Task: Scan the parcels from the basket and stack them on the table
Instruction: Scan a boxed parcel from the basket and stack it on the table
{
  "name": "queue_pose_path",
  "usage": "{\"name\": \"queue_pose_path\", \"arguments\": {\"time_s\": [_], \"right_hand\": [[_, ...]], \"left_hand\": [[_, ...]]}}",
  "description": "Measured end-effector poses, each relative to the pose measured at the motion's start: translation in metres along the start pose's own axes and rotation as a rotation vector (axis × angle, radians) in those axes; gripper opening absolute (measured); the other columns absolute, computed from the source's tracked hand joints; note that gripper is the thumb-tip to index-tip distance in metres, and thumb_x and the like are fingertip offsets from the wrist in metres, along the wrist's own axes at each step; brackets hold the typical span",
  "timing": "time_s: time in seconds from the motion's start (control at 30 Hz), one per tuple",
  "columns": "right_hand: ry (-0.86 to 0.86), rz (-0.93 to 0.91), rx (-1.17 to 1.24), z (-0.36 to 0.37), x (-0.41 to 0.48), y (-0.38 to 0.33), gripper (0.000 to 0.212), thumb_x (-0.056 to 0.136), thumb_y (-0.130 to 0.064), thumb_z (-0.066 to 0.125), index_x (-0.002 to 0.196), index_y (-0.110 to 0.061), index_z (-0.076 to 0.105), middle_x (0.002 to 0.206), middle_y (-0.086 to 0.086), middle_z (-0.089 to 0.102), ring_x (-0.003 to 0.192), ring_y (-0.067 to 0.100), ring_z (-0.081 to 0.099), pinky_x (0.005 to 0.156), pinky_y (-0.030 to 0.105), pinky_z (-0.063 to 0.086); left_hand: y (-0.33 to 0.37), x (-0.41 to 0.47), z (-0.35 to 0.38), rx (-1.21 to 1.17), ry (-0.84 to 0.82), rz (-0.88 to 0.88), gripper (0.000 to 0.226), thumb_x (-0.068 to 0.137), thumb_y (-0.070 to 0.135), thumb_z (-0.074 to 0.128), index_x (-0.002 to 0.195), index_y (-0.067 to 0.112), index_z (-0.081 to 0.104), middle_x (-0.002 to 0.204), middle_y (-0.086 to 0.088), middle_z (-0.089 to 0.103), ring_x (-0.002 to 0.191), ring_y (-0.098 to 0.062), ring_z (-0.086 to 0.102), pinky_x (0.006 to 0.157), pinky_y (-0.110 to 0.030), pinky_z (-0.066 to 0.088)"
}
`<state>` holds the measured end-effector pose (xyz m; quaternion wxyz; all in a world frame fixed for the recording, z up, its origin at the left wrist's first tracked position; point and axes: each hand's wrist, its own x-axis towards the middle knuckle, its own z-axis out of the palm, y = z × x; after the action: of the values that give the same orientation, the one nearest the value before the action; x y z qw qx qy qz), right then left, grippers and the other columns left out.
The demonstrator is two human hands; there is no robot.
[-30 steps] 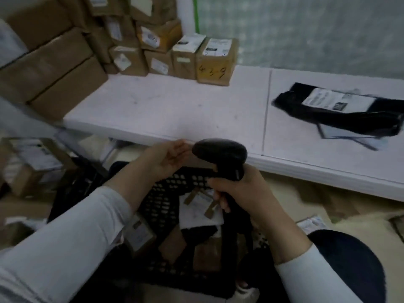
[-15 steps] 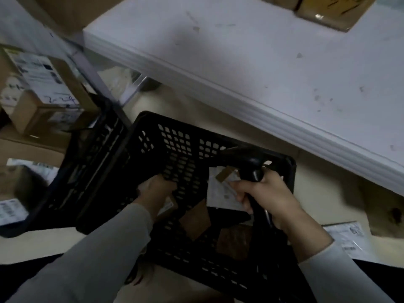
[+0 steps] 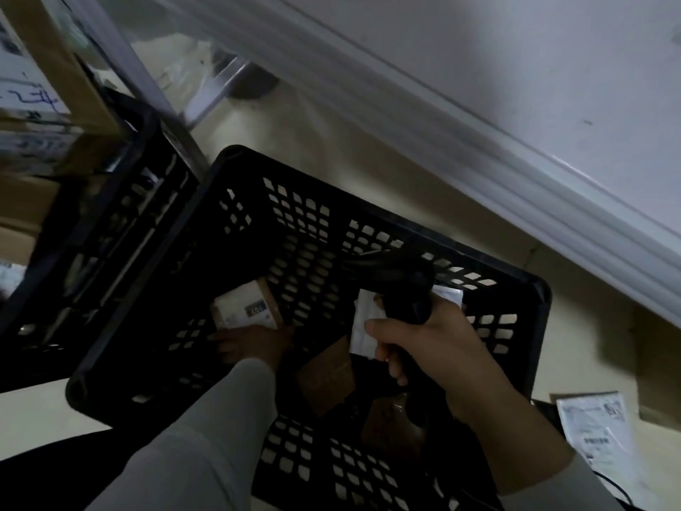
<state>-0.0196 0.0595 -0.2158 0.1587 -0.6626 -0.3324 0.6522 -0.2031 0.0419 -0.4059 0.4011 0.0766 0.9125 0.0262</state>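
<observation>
A person bends over a black basket on the floor of a dim parcel room. At left, the left hand touches a small labelled parcel against the basket's wall; the gloom hides whether the fingers have closed on it. Brown parcels and a white one lie mid-basket. At right, the right hand wraps its fingers round a scanner, below the white table. With several parcels unscanned, most of the work seems to remain.
</observation>
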Motion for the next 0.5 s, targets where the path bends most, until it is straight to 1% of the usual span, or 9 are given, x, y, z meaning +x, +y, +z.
{"name": "queue_pose_path", "arguments": {"time_s": [0.03, 0.1, 0.13, 0.27, 0.3, 0.4, 0.5], "right_hand": [[0.005, -0.002, 0.004, -0.001, 0.0, 0.0, 0.007, 0.084, -0.01, 0.069, 0.084, -0.011, 0.062, 0.055, 0.006, 0.062, 0.045, 0.015, 0.052, 0.044, 0.026, 0.043], [0.004, -0.01, 0.005, -0.002, -0.002, -0.001, 0.006, 0.084, -0.011, 0.069, 0.085, -0.009, 0.064, 0.056, 0.006, 0.062, 0.045, 0.015, 0.052, 0.044, 0.027, 0.043], [0.002, -0.014, 0.009, -0.002, -0.005, -0.002, 0.007, 0.084, -0.011, 0.069, 0.086, -0.009, 0.064, 0.056, 0.006, 0.062, 0.045, 0.015, 0.052, 0.044, 0.027, 0.043], [-0.008, -0.068, 0.02, -0.001, -0.029, -0.006, 0.007, 0.085, -0.009, 0.069, 0.086, -0.005, 0.062, 0.057, 0.009, 0.062, 0.046, 0.018, 0.051, 0.044, 0.028, 0.043], [-0.007, -0.093, 0.025, -0.001, -0.037, -0.008, 0.008, 0.085, -0.009, 0.068, 0.087, -0.004, 0.062, 0.057, 0.01, 0.061, 0.046, 0.018, 0.051, 0.044, 0.028, 0.042], [0.012, -0.172, 0.064, -0.004, -0.067, -0.012, 0.018, 0.085, -0.007, 0.068, 0.097, 0.003, 0.059, 0.056, 0.011, 0.061, 0.043, 0.018, 0.05, 0.041, 0.027, 0.04], [0.037, -0.241, 0.115, -0.008, -0.1, -0.017, 0.022, 0.084, -0.006, 0.068, 0.101, 0.003, 0.058, 0.054, 0.01, 0.061, 0.041, 0.018, 0.049, 0.039, 0.025, 0.039]], "left_hand": [[0.003, -0.007, -0.006, -0.006, 0.006, -0.042, 0.144, 0.057, 0.05, 0.086, 0.147, -0.006, -0.011, 0.153, -0.025, 0.01, 0.141, -0.037, 0.018, 0.114, -0.045, 0.023], [0.005, -0.015, -0.011, -0.069, -0.008, 0.0, 0.146, 0.055, 0.048, 0.087, 0.146, -0.003, -0.015, 0.153, -0.022, 0.01, 0.141, -0.035, 0.019, 0.113, -0.043, 0.027], [0.007, -0.02, -0.015, -0.044, -0.037, 0.047, 0.145, 0.057, 0.048, 0.086, 0.146, -0.003, -0.015, 0.154, -0.021, 0.009, 0.141, -0.035, 0.019, 0.112, -0.043, 0.028], [0.024, -0.049, -0.039, 0.0, -0.024, 0.214, 0.138, 0.06, 0.057, 0.08, 0.148, -0.003, -0.007, 0.153, -0.019, 0.011, 0.14, -0.033, 0.018, 0.109, -0.037, 0.028], [0.028, -0.059, -0.046, -0.023, -0.028, 0.251, 0.136, 0.058, 0.055, 0.082, 0.148, -0.002, -0.003, 0.152, -0.019, 0.014, 0.139, -0.033, 0.021, 0.109, -0.038, 0.029], [0.033, -0.092, -0.071, -0.124, -0.011, 0.405, 0.125, 0.056, 0.039, 0.088, 0.146, 0.003, 0.008, 0.146, -0.019, 0.021, 0.135, -0.034, 0.027, 0.106, -0.041, 0.033], [0.026, -0.132, -0.1, -0.103, 0.04, 0.58, 0.128, 0.057, 0.039, 0.087, 0.147, 0.006, 0.003, 0.146, -0.016, 0.017, 0.136, -0.033, 0.023, 0.106, -0.045, 0.033]]}}
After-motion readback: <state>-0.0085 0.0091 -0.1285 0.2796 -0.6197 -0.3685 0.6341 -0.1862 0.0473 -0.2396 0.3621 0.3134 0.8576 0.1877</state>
